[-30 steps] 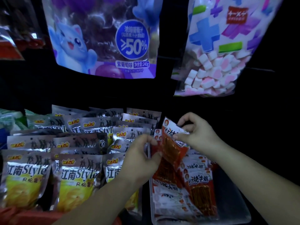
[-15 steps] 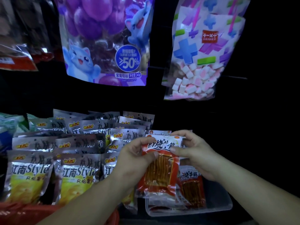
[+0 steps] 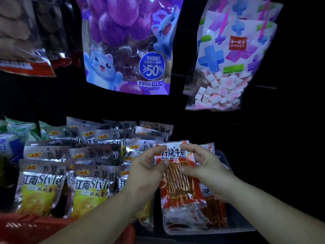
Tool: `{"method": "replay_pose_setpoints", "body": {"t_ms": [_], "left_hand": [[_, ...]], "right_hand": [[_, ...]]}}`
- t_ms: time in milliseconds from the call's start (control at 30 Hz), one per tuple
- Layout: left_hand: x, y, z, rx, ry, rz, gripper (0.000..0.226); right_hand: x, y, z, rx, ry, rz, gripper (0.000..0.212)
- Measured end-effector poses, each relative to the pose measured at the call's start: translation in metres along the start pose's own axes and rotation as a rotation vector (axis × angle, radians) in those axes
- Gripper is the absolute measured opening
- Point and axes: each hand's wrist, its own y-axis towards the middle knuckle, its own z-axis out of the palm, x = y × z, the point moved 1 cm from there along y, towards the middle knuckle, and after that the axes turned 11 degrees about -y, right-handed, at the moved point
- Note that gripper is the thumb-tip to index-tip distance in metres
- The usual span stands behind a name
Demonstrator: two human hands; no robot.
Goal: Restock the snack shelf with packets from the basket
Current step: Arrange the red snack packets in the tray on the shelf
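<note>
Two hands hold one red packet upright between them, its white label facing the camera. It sits just above a clear tray to the right of the chip packets. The left hand takes the packet's top left corner, its grip pinching with the thumb on the front and the fingers behind. The right hand takes the top right corner, its grip also pinching, the thumb on the front and the fingers curled over the top edge. The tray holds a stack of like red packets; how many cannot be told, though one further label shows beside the right wrist. To the left, silver and yellow chip packets stand in overlapping rows: three in the front row, the third partly behind the left forearm, and many more behind, too overlapped to count. At the far left edge lie green and white packets. Above hangs one purple grape bag with a blue cat on it, and to its right a marshmallow bag with a second of the same print behind it. A red basket, blurred, fills the lower left corner.
</note>
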Motion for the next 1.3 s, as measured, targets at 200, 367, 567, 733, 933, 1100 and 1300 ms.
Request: {"method": "replay_pose_setpoints", "body": {"t_ms": [200,367,567,733,933,1100,1300], "left_hand": [[0.006,-0.008,0.001,0.039,0.410,0.234,0.044],[0.004,-0.027,0.027,0.293,0.304,0.062,0.068],[0.003,-0.010,0.012,0.130,-0.101,-0.159,0.029],[0.004,-0.014,0.009,0.254,-0.262,-0.229,0.034],[0.014,-0.014,0.007,0.174,-0.108,-0.168,0.070],[0.015,-0.015,0.013,0.239,-0.097,-0.168,0.059],[0.019,-0.012,0.012,0.173,0.172,0.086,0.060]], "right_hand": [[0.005,0.007,-0.001,-0.246,-0.063,-0.009,0.044],[0.023,0.008,-0.003,-0.115,0.065,-0.036,0.033],[0.023,0.004,-0.002,-0.190,-0.095,0.009,0.037],[0.001,0.008,-0.006,-0.116,0.188,0.108,0.066],[-0.007,0.013,-0.007,-0.247,-0.027,0.005,0.026],[-0.014,0.012,-0.009,-0.312,-0.078,-0.010,0.012],[-0.019,0.011,-0.008,-0.314,-0.319,0.007,0.014]]}}
